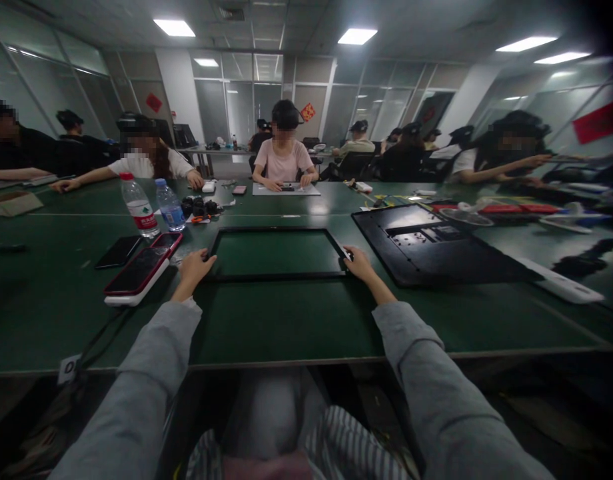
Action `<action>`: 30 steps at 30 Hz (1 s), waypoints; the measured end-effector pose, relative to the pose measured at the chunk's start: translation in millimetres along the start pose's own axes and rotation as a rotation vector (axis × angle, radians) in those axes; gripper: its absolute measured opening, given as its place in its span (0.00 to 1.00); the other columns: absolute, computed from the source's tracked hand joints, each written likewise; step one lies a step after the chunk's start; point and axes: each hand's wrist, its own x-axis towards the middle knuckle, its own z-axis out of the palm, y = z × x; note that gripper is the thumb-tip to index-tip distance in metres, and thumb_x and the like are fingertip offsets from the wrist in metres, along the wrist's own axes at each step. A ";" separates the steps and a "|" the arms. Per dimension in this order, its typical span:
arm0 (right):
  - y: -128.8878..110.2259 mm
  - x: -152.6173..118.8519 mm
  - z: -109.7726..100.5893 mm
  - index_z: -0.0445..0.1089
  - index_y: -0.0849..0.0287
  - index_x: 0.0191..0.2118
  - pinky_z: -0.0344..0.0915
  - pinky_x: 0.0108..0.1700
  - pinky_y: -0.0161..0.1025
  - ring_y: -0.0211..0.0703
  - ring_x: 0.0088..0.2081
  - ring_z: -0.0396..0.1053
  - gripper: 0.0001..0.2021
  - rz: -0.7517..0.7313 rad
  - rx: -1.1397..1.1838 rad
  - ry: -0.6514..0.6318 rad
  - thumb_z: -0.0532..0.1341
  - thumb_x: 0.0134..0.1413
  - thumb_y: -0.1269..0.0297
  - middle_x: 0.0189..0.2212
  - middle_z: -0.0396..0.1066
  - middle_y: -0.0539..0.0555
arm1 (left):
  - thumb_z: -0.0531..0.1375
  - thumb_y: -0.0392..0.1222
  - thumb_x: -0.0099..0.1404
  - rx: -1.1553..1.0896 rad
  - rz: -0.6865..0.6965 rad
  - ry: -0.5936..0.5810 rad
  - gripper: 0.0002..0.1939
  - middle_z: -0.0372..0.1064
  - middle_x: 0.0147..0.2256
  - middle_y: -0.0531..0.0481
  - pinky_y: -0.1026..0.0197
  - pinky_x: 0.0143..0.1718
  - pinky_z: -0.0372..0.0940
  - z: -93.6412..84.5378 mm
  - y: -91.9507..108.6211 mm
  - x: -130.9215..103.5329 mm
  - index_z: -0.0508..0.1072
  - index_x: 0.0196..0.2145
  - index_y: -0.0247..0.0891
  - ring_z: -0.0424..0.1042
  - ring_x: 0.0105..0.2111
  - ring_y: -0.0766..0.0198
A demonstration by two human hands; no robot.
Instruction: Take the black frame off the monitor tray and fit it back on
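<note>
A thin black rectangular frame [281,275], like a screen bezel, lies on the green table in front of me; the tabletop shows through its middle. My left hand [194,269] is closed on the frame's left side, fingers at the outer edge. On the opposite side, my right hand [361,263] grips the right bar. A small pale spot shows by the right fingertips, too small to make out. To the right of that hand lies a large flat black panel [411,257] with recesses and a shiny metal section, apart from the frame.
Left of me are a red-edged phone [139,270] on a white block, a black phone [119,252] and two bottles, one red-capped [139,210], one blue-capped [170,210]. A white bar [566,283] lies at right. A person [286,157] sits opposite; others sit around.
</note>
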 end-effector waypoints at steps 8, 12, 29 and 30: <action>-6.3 -4.6 -2.6 0.77 0.59 0.55 0.68 0.64 0.59 0.58 0.54 0.76 0.31 -0.020 0.031 0.021 0.60 0.41 0.72 0.48 0.80 0.61 | 0.69 0.75 0.49 -0.049 0.426 -0.327 0.49 0.69 0.65 0.38 0.41 0.64 0.61 -10.8 24.0 -20.5 0.75 0.63 0.47 0.65 0.65 0.38; -18.0 -9.0 -4.1 0.77 0.59 0.53 0.68 0.65 0.57 0.57 0.56 0.77 0.28 0.034 0.128 0.039 0.59 0.41 0.74 0.51 0.80 0.61 | 0.71 0.74 0.47 -0.037 0.498 -0.412 0.40 0.73 0.61 0.40 0.41 0.62 0.63 -11.9 25.9 -23.9 0.82 0.52 0.49 0.68 0.63 0.39; -36.7 -7.1 -17.4 0.72 0.58 0.54 0.67 0.65 0.56 0.53 0.56 0.75 0.23 0.310 0.663 0.149 0.64 0.53 0.57 0.51 0.78 0.62 | 0.71 0.66 0.54 -0.219 0.305 -0.285 0.25 0.82 0.43 0.43 0.52 0.50 0.69 -1.8 15.2 -8.1 0.83 0.38 0.44 0.78 0.46 0.49; -35.2 -5.3 -22.2 0.70 0.58 0.58 0.67 0.66 0.57 0.53 0.57 0.75 0.24 0.297 0.636 0.190 0.62 0.57 0.55 0.53 0.77 0.63 | 0.71 0.66 0.53 -0.236 0.296 -0.282 0.25 0.82 0.43 0.43 0.52 0.49 0.69 -2.9 16.8 -8.5 0.83 0.37 0.44 0.78 0.46 0.48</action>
